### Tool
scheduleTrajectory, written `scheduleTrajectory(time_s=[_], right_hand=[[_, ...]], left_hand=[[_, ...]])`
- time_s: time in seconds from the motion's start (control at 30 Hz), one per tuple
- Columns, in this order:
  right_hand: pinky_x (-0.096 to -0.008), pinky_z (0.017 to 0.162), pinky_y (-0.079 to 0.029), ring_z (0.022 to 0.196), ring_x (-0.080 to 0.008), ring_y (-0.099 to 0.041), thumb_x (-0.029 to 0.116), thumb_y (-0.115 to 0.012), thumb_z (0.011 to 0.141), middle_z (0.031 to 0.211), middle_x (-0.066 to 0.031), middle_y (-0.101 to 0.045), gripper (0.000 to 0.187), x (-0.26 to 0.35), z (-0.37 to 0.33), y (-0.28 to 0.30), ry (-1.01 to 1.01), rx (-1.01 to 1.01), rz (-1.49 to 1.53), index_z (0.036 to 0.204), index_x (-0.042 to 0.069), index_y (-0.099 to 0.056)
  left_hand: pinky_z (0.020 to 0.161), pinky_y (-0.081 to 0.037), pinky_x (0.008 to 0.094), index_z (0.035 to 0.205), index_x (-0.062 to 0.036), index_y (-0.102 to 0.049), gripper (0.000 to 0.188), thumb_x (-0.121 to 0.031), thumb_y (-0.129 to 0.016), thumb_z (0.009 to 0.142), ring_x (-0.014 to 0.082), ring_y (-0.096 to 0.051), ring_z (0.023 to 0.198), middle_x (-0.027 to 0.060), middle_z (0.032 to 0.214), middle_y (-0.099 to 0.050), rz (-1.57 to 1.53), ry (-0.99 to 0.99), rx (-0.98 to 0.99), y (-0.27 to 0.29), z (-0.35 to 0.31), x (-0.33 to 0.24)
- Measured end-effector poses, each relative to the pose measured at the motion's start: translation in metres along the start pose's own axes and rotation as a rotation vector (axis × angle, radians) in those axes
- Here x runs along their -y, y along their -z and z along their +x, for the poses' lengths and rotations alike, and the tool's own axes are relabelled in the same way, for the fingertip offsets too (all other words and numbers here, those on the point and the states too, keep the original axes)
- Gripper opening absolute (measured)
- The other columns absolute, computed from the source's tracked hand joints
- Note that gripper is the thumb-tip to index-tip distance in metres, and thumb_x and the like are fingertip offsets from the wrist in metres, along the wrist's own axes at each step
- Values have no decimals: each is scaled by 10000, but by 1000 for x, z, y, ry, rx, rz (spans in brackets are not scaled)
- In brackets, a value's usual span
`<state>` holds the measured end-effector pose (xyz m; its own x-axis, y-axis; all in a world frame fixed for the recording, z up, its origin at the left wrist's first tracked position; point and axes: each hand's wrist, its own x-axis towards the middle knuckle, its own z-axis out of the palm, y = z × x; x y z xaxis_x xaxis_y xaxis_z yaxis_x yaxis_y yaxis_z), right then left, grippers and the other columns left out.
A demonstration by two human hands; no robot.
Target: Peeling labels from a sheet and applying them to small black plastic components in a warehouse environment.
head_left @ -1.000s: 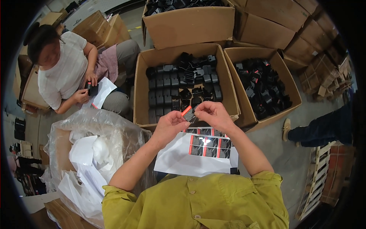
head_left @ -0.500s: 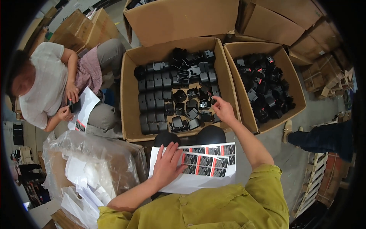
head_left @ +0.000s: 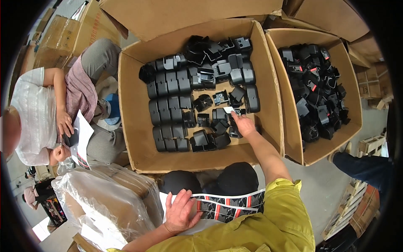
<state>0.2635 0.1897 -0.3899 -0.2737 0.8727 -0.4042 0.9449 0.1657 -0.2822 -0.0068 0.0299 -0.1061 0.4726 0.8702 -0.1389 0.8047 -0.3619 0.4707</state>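
Observation:
My left hand [head_left: 181,212] lies with fingers spread on the sheets of stickers [head_left: 228,213] across my lap. The stickers are dark with red bands, on white backing. My right hand [head_left: 244,125] reaches over the large cardboard box [head_left: 272,96], its fingertips pinching a small sticker [head_left: 228,109] whose white side shows. Just below it are loose black plastic housings [head_left: 220,125], some with their open insides up. Left of these, more black housings [head_left: 170,108] stand in tight rows. Whether the right hand touches a housing is hard to tell.
To the right, a second cardboard box [head_left: 354,101] holds a heap of black housings, some with red marks. A seated person [head_left: 35,109] at left handles a dark part over a white sheet. A plastic-wrapped carton [head_left: 105,201] stands by my left arm. Another person's leg [head_left: 357,168] shows at right.
My view has shifted closer to the boxes. The right hand has reached farther in over the loose housings, and the sticker's white side now shows. The left hand stays on the sheets.

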Motion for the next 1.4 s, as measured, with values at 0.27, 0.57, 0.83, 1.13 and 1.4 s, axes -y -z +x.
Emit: scheduleTrajectory(time_s=[0.27,0.57,0.83,1.13,1.4], right_hand=[[-325,678,-469,778,-224,-552,18,-475,759,814,-82,-565,453,-11,-8,34,-226,-214,513,1189,128,-381],[-179,607,-382,703,-42,-459,-50,-522,785,796,0,-513,453,69,-104,224,145,-445,1314,1201,74,-390],[-337,661,-478,742,-242,-599,20,-571,769,784,-103,-597,527,176,-237,282,363,-393,609,1240,125,-359],[-307,647,-483,705,-208,-605,21,-556,793,782,-102,-603,556,234,-276,298,490,-469,660,1272,95,-284],[-250,650,-428,824,-150,-513,90,-662,731,934,-63,-527,155,266,-293,318,675,-630,926,844,40,-569]], left_hand=[[996,-169,464,1025,-37,-533,474,-264,-686,638,280,-426,1134,150,1178,-473,31,-33,0,-1,6,-2],[995,-177,485,1102,-24,-468,515,-260,-654,684,300,-360,1178,169,1230,-403,75,-116,-49,2,0,-4],[883,-394,341,1147,17,-403,509,-143,-661,738,246,-499,1031,151,1106,-507,-716,60,-320,76,5,-60],[809,-429,238,1084,1,-478,315,-108,-590,811,98,-533,887,39,994,-565,-1437,43,17,87,-12,-54],[741,-411,219,1013,0,-522,212,-154,-484,873,60,-497,819,12,920,-572,-1340,70,-353,106,-24,-32]])
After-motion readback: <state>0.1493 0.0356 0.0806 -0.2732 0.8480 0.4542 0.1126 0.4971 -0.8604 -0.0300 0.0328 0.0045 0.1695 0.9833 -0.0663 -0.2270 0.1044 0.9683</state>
